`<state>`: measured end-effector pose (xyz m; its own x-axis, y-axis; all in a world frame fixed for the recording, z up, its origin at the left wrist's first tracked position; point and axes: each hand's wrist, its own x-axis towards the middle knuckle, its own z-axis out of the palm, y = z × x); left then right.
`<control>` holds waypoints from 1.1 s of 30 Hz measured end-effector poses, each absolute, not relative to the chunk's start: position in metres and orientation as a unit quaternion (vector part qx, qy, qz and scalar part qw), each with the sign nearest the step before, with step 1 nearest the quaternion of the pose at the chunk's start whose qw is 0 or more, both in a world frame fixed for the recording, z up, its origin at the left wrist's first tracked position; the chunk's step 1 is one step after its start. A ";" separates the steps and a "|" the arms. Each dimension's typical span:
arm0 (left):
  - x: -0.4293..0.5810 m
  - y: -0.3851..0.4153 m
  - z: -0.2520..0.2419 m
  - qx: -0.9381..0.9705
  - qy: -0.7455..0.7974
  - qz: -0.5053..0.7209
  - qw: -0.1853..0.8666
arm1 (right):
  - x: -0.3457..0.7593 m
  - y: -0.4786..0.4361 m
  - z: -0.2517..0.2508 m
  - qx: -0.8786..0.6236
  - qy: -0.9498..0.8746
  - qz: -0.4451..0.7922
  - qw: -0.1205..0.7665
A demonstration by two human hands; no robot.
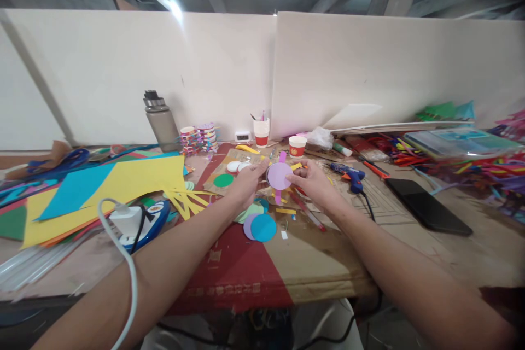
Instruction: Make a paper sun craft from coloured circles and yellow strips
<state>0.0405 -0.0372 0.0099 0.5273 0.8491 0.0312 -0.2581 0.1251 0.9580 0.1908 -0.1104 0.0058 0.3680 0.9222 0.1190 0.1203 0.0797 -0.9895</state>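
Between both hands is a light purple paper disc (279,176) with purple and yellow paper strips sticking out around its edge. My left hand (251,181) grips its left side, fingers closed. On the right, my right hand (308,179) pinches the disc's edge between thumb and fingers. Beneath them, on the cardboard (311,262), lie a blue paper disc (263,228) partly over a purple one (248,226), with pale green discs (247,212) behind. A yellow paper strip (286,211) and small scraps are scattered close by. A green disc (223,180) rests left of my left hand.
A blue glue gun (353,176) and a black phone (426,205) lie at right. Paper cups (297,146) stand at the back, near a grey bottle (161,123). Yellow sheets (151,178) and a power strip (151,224) are at left; a white cable (130,279) crosses my left forearm.
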 end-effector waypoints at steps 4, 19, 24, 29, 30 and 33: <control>0.040 -0.034 0.009 0.536 0.264 0.398 0.696 | 0.190 -0.111 0.008 -0.587 -0.440 0.346 0.584; 0.042 -0.032 0.006 0.556 0.276 0.382 0.685 | 0.190 -0.114 0.009 -0.586 -0.477 0.330 0.566; 0.043 -0.033 0.004 0.551 0.281 0.394 0.680 | 0.192 -0.112 0.006 -0.584 -0.483 0.322 0.568; 0.043 -0.038 0.007 0.527 0.284 0.396 0.696 | 0.195 -0.111 0.001 -0.579 -0.497 0.304 0.571; 0.043 -0.039 0.007 0.523 0.286 0.396 0.699 | 0.195 -0.111 0.001 -0.579 -0.499 0.302 0.571; 0.044 -0.040 0.008 0.511 0.292 0.398 0.704 | 0.194 -0.111 0.001 -0.582 -0.500 0.290 0.571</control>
<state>0.0439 -0.0403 0.0083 0.5125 0.8587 -0.0037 -0.2619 0.1604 0.9517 0.1941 -0.1110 0.0008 0.3305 0.9145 0.2333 0.2514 0.1529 -0.9557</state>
